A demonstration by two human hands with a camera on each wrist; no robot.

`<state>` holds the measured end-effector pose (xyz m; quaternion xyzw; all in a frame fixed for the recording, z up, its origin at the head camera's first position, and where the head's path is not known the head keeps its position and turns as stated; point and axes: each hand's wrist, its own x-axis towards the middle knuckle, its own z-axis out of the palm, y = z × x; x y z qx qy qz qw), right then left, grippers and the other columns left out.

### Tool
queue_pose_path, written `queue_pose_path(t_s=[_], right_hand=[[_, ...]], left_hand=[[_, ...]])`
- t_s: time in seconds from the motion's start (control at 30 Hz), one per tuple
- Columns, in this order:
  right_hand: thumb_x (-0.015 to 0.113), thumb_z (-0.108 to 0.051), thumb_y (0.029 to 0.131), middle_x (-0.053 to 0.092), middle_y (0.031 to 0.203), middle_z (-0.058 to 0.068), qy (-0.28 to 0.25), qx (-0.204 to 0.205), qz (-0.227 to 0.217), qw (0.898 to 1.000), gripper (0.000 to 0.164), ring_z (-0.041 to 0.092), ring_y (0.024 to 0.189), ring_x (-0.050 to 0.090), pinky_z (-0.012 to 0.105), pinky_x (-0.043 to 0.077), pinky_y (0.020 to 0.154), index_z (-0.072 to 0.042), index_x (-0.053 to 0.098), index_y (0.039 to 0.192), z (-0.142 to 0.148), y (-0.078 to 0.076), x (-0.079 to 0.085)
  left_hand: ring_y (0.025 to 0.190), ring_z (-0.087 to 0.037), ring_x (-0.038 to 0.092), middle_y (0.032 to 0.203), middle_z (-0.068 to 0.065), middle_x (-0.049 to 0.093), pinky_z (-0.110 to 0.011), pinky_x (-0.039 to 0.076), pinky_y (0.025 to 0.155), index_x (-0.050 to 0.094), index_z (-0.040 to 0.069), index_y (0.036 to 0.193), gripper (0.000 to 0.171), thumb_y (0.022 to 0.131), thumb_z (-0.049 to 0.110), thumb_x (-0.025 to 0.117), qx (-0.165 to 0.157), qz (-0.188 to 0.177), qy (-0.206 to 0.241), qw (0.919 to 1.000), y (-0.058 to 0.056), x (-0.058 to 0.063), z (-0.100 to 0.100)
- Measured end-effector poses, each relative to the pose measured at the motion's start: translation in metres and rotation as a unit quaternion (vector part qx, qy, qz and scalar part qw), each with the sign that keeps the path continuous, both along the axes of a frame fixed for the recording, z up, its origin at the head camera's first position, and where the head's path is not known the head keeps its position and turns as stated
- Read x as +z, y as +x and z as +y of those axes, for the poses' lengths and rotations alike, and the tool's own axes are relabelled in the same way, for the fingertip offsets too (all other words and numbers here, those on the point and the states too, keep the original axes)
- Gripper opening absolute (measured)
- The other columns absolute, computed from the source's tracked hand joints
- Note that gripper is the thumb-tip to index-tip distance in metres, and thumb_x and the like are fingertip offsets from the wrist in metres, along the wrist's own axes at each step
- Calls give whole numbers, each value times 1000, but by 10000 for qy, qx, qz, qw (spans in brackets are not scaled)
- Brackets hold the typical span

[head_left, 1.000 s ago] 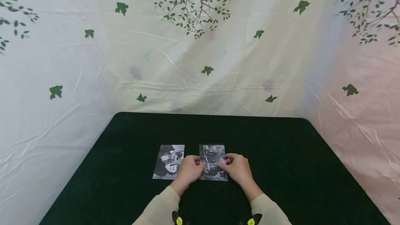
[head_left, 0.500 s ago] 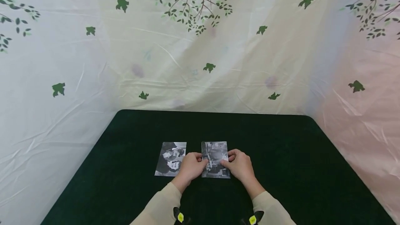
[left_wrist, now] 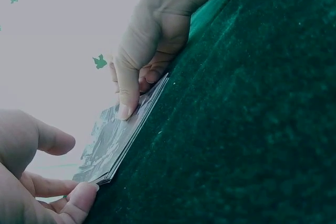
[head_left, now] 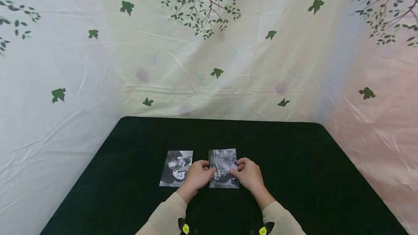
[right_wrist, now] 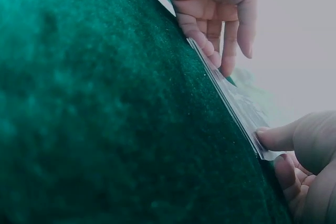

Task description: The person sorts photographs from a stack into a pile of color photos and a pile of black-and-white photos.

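Note:
A thin stack of black-and-white photo prints (head_left: 224,159) is held between both hands over the dark green table. My left hand (head_left: 199,174) holds its left edge. In the left wrist view, the fingertips (left_wrist: 85,195) meet the stack's corner while another digit stands off above it. My right hand (head_left: 249,175) grips the right edge, with the thumb on the top print and the other fingers curled at the side. Several layered edges of the stack (right_wrist: 223,90) show in the right wrist view. Beside the left hand lies another black-and-white photo (head_left: 173,166), partly covered by that hand.
Dark green velvety cloth covers the table (head_left: 294,155). A pale curtain (head_left: 183,57) printed with leafy branches and green birds hangs behind and around it. Cream sleeves and dark wrist straps with yellow tags show at the near edge.
The stack has shifted slightly between the hands, and its top print now catches a light patch. Both hands keep nearly the same places. The photo at left has stayed put.

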<state>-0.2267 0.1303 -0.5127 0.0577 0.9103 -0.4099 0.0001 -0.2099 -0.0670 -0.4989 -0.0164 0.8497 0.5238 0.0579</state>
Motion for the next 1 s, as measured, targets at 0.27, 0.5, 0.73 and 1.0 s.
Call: queue_pose_path(t_s=[0.27,0.5,0.73,1.0], right_hand=[[71,-20,87,59,85,3,-287,-184,52,9994,22,17,73,55,31,45,61,-8,63,103,-1,0,-4],[67,-18,89,58,85,6,-865,-321,22,9957,18,18,72,55,31,45,60,-7,64,102,-1,-1,-3],[63,-19,90,59,87,6,-933,-493,125,9943,15,19,75,55,31,45,63,-8,64,100,-2,-3,-4],[64,-19,91,60,89,7,-1391,-624,59,9883,13,20,78,55,31,47,62,-9,65,99,0,-3,-3]], left_hand=[[91,-21,56,105,-11,61,-39,50,77,58,-3,123,43,90,22,67,-3,-103,88,9999,2,0,-1],[91,-21,56,105,-11,60,-39,50,76,58,-3,124,43,90,22,66,-5,-127,113,9999,1,0,-2],[89,-21,54,102,-10,59,-38,49,74,58,-3,124,43,89,22,67,23,-103,123,9999,0,0,-2],[88,-21,53,98,-9,59,-38,49,75,59,-2,123,43,89,21,68,51,-22,-5,10000,0,0,0]])
